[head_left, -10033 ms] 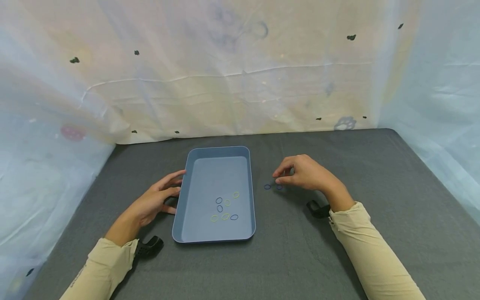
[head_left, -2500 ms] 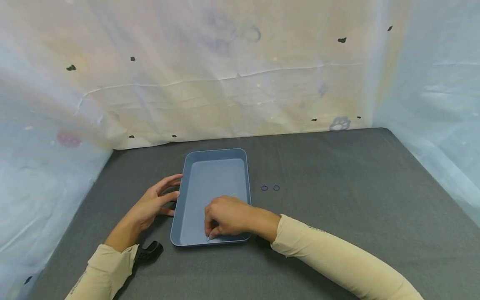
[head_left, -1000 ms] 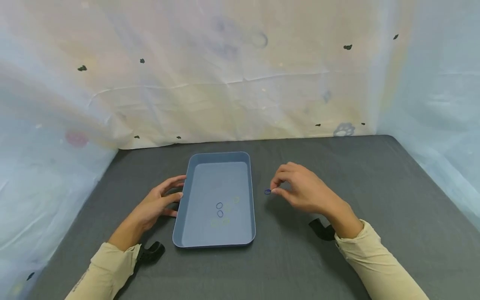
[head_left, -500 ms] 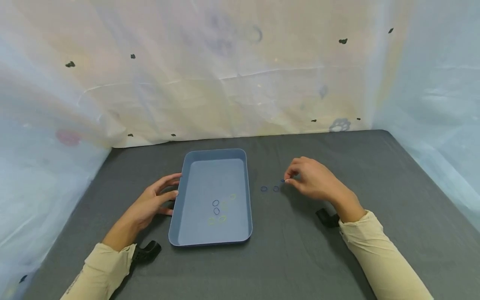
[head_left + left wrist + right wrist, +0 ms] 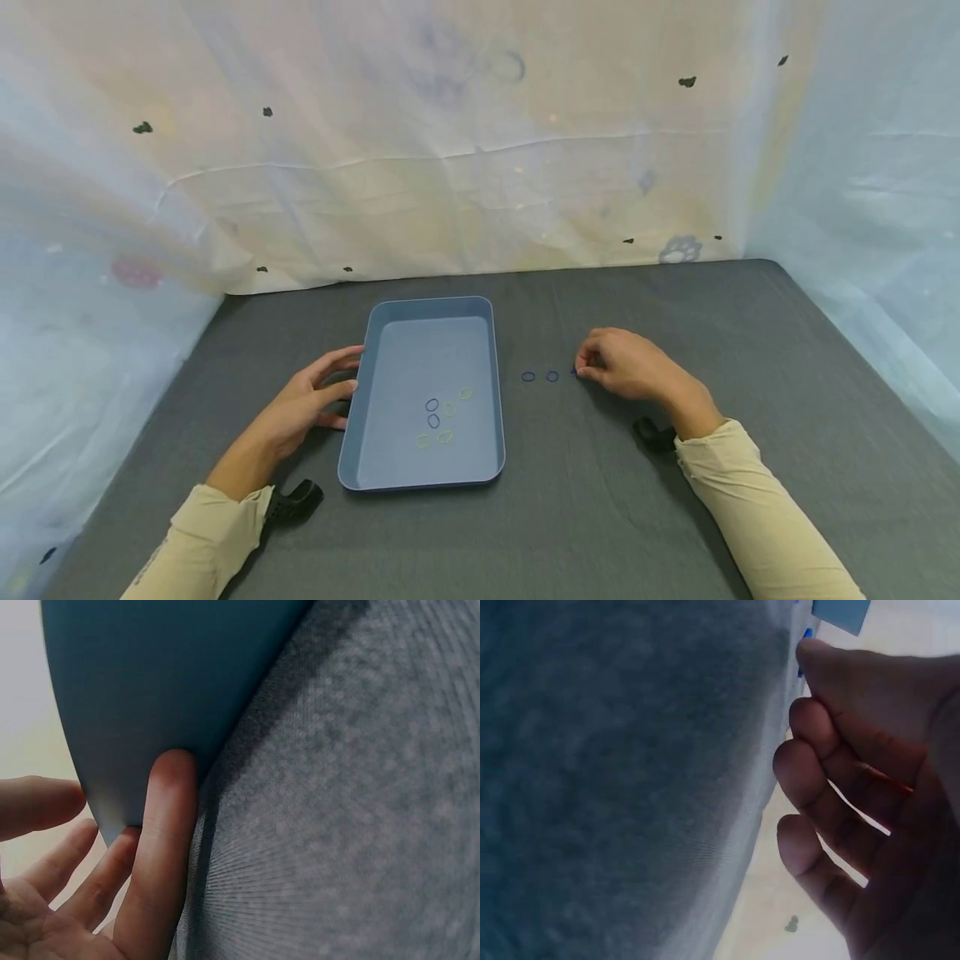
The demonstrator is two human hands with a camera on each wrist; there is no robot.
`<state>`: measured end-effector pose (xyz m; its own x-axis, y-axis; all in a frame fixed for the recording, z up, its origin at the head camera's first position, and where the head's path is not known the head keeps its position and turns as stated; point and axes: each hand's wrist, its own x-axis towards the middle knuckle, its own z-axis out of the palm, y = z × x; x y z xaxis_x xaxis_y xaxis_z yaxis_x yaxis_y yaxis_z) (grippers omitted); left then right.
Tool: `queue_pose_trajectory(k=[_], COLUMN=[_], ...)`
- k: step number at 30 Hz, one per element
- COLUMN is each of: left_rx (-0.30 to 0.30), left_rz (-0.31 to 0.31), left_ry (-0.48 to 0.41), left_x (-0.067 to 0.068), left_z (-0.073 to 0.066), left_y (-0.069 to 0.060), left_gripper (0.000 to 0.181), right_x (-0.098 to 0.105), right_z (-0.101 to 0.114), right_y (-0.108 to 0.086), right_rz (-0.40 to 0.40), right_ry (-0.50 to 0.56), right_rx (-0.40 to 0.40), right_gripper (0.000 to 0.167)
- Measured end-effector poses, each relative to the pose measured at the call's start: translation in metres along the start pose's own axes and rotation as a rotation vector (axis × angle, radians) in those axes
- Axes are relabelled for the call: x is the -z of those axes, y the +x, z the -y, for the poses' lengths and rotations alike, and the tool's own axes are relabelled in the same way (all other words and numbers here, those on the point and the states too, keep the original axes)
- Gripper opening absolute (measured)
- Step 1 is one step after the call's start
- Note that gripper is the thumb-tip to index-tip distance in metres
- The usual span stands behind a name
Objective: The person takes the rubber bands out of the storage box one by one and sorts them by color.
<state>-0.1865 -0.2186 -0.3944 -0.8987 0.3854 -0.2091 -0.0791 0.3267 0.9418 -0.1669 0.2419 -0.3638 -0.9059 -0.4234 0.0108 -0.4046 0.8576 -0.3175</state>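
Observation:
My left hand (image 5: pixel 300 408) rests with loosely extended fingers against the left wall of a blue-grey tray (image 5: pixel 363 417); in the left wrist view, a fingertip (image 5: pixel 174 769) touches its outer side. To the right of the tray, my right hand (image 5: pixel 630 364) pinches a small blue rubber band (image 5: pixel 573 372) at the cloth, mostly hidden by the fingertips. Left of that hand lie a blue rubber band (image 5: pixel 552 377) and another blue rubber band (image 5: pixel 528 377), side by side. Inside the tray are two blue rubber bands (image 5: pixel 433 422) and several yellow rubber bands (image 5: pixel 446 437).
Dark grey cloth (image 5: pixel 570 517) covers the table. A pale patterned curtain (image 5: pixel 450 208) hangs behind it, with light blue sheeting at both sides. Each wrist carries a black strap, such as the left strap (image 5: pixel 298 502).
Since 2.5 s ago, my right hand has left the tray and carried a blue rubber band to the right end of the row. Over the last half second it lowered slightly. My left hand stays put.

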Motion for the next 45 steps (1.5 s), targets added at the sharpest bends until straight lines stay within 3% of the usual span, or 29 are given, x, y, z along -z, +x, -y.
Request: queue_pose_trajectory(k=[19,30,36,45], left_rx=[0.002,0.009,0.008,0.013], left_rz=[-0.007,-0.013,-0.014,-0.017], left_ry=[0.001,-0.007,-0.006,-0.001], left_x=[0.001,0.0008,0.001,0.0008], left_z=[0.0018,0.0022,0.0026,0.004], left_y=[0.0017,0.0013,0.0021,0.0036], left_gripper=[0.063,0.062,0.062,0.061], right_x=[0.0022,0.0017,-0.0017,-0.003], right_z=[-0.0036,-0.0042,-0.0039,-0.0052], right_y=[0.0007,0.0021,0.0025,0.0015], right_rz=[0.061,0.017,0.011,0.021], right_ry=[0.054,0.067,0.039,0.024], right_rx=[-0.061,0.072,0.077,0.06], right_gripper=[0.006,0.022,0.027,0.022])
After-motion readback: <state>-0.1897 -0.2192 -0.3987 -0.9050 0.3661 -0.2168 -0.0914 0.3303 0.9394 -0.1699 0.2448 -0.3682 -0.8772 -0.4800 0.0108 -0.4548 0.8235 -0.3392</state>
